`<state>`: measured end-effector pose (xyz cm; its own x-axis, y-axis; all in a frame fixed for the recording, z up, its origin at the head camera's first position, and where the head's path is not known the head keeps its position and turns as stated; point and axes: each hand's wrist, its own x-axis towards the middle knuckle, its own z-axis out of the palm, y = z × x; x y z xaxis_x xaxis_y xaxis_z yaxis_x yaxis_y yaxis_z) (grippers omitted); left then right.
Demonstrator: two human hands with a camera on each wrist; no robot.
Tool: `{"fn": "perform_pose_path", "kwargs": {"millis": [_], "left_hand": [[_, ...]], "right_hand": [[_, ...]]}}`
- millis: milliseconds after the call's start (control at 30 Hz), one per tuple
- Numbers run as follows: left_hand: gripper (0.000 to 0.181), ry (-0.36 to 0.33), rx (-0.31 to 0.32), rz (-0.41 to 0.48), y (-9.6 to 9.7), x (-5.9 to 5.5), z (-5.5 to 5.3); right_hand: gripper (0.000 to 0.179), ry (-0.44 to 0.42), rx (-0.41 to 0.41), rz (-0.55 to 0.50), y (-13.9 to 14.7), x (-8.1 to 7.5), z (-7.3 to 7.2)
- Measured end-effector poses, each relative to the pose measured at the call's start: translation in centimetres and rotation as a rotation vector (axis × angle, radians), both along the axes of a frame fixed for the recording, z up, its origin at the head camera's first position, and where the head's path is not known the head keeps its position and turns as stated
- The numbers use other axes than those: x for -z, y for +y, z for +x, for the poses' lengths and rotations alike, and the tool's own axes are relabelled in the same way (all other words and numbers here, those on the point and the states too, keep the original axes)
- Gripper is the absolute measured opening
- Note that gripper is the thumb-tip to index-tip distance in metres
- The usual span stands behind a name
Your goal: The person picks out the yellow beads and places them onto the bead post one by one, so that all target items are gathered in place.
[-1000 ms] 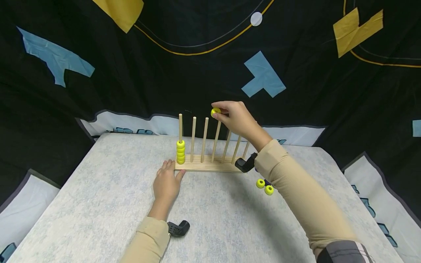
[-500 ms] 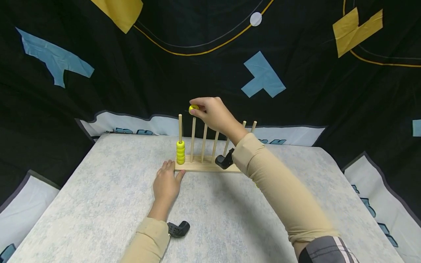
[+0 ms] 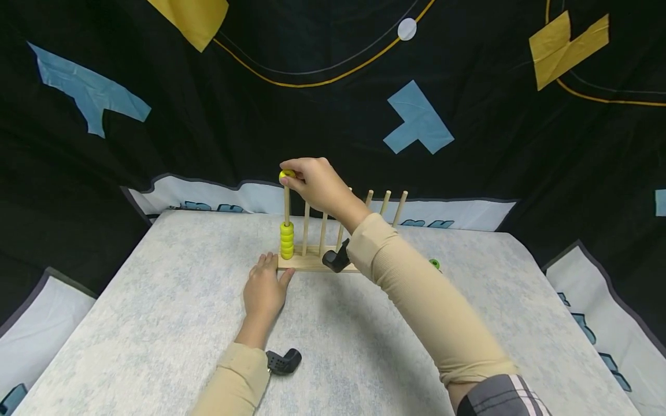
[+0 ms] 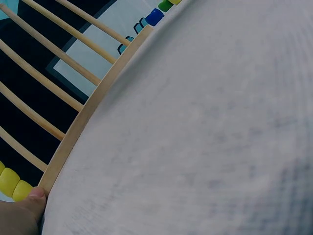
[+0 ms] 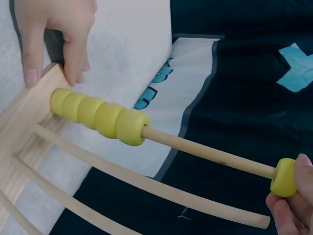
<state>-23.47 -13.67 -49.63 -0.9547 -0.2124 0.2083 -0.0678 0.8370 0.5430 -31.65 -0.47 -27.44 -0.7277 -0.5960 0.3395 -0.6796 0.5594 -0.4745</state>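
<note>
My right hand (image 3: 315, 182) pinches a yellow bead (image 5: 282, 178) between thumb and fingers at the top of the leftmost wooden peg (image 5: 210, 152). In the right wrist view, the peg's tip meets the bead's hole. Lower on that peg sits a stack of several yellow beads (image 3: 287, 240). The peg belongs to a pale wooden stand (image 3: 308, 264) with a row of upright pegs; the other pegs in view carry no beads. My left hand (image 3: 263, 293) holds the left end of the stand's base, thumb at the front edge, fingers round the end.
Right of the stand, a green bead (image 3: 434, 263) shows past the right sleeve (image 3: 416, 294), which hides other beads. The left wrist view has a blue bead (image 4: 155, 17) beyond the base's far end. A black curtain (image 3: 333, 127) hangs behind the table (image 3: 171, 300).
My right hand has carried the yellow bead leftward across the peg tops and down to the leftmost peg's tip. The left hand and the stand have stayed in place.
</note>
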Motion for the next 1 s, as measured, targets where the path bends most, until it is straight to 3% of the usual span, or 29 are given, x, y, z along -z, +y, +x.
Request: {"fn": "perform_pose_path", "kwargs": {"millis": [533,1000], "left_hand": [[0.066,0.006,-0.006,0.012,0.0,0.1,0.0],[0.065,0.009,-0.006,0.019,0.2,-0.3,0.2]], "right_hand": [[0.038,0.051,0.002,0.036,0.6,0.6,0.0],[0.038,0.142,-0.062,0.009,2.7,0.4,1.8]]}}
